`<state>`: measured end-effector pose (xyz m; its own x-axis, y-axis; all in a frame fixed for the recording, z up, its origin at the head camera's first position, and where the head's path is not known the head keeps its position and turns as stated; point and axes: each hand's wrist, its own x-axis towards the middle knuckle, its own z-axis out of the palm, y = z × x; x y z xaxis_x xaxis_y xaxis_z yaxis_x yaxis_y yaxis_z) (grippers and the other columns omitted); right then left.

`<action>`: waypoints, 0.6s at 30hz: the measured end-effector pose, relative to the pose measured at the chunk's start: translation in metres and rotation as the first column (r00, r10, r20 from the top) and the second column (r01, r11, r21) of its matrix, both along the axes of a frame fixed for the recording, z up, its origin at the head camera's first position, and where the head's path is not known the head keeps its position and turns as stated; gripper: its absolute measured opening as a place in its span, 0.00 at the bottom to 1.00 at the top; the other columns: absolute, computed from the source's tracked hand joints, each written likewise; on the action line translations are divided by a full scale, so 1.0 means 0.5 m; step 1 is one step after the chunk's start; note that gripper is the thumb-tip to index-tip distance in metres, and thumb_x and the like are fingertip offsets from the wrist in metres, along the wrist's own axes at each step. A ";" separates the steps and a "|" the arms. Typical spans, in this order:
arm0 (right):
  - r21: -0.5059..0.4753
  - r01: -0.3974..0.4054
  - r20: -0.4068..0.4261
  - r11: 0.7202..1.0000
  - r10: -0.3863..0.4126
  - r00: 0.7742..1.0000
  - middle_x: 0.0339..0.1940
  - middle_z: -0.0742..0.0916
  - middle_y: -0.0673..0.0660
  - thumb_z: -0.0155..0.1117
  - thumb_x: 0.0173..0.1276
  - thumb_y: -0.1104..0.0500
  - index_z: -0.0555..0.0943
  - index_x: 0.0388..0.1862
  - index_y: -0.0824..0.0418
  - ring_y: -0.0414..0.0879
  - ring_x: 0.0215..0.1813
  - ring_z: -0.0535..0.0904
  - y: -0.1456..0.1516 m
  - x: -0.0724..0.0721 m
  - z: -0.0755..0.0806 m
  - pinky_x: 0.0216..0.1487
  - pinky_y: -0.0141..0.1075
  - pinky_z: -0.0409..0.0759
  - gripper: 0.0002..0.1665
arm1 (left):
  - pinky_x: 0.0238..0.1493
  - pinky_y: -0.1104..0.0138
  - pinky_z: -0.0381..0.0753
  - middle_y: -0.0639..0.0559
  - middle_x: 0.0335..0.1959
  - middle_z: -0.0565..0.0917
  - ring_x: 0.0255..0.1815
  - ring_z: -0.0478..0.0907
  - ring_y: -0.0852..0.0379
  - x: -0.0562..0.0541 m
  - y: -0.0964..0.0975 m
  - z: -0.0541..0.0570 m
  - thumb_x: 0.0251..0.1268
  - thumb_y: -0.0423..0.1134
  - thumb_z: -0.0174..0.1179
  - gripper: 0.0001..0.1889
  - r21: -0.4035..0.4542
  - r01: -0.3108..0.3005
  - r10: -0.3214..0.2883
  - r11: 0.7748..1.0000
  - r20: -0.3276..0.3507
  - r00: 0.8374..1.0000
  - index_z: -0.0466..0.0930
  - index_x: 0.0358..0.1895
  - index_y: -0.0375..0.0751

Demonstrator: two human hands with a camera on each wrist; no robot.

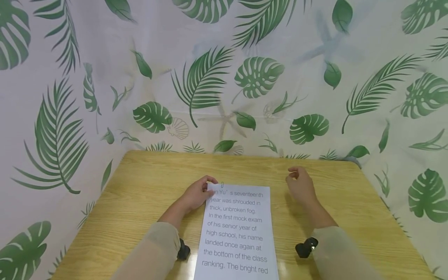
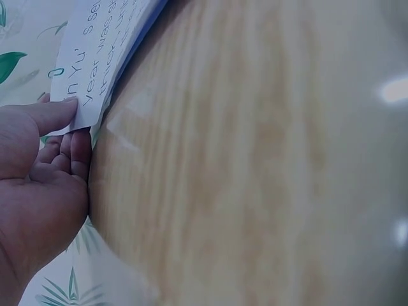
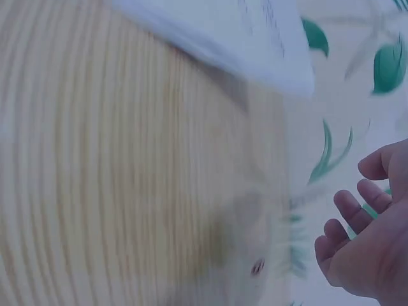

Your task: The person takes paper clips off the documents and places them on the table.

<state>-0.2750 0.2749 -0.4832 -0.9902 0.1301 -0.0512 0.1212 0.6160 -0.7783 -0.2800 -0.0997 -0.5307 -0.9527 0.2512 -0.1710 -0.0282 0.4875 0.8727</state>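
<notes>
White printed paper [image 1: 238,233] with large text lies on the table, and a small paper clip [image 1: 222,184] sits on its top edge. In the left wrist view the paper [image 2: 95,70] looks like more than one sheet. My left hand [image 1: 197,194] pinches the top left corner, thumb [image 2: 54,116] on the printed face and fingers beneath. To the right of the paper and apart from it, my right hand [image 1: 301,186] holds nothing. Its fingers [image 3: 352,210] are loosely curved in the right wrist view.
The wooden table [image 1: 157,167] reaches back to a white curtain [image 1: 157,85] printed with green leaves. A black device [image 1: 183,249] is worn at the left wrist and another [image 1: 306,247] at the right. A small dark spot [image 3: 257,266] shows on the table.
</notes>
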 end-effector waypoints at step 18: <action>0.226 -0.214 -0.068 0.950 0.235 0.970 0.69 0.86 0.62 0.70 0.77 0.54 0.79 0.75 0.62 0.64 0.77 0.76 -0.283 0.012 -0.001 0.81 0.60 0.70 0.31 | 0.44 0.61 0.71 0.50 0.42 0.73 0.43 0.74 0.51 0.005 0.004 0.000 0.82 0.36 0.61 0.16 0.006 -0.006 0.006 1.000 0.001 1.000 0.79 0.63 0.61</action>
<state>-0.2690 0.1335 -0.4838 -0.9940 -0.0984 0.0467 -0.1060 0.7733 -0.6251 -0.2776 -0.0978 -0.5306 -0.9540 0.2468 -0.1705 -0.0318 0.4818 0.8757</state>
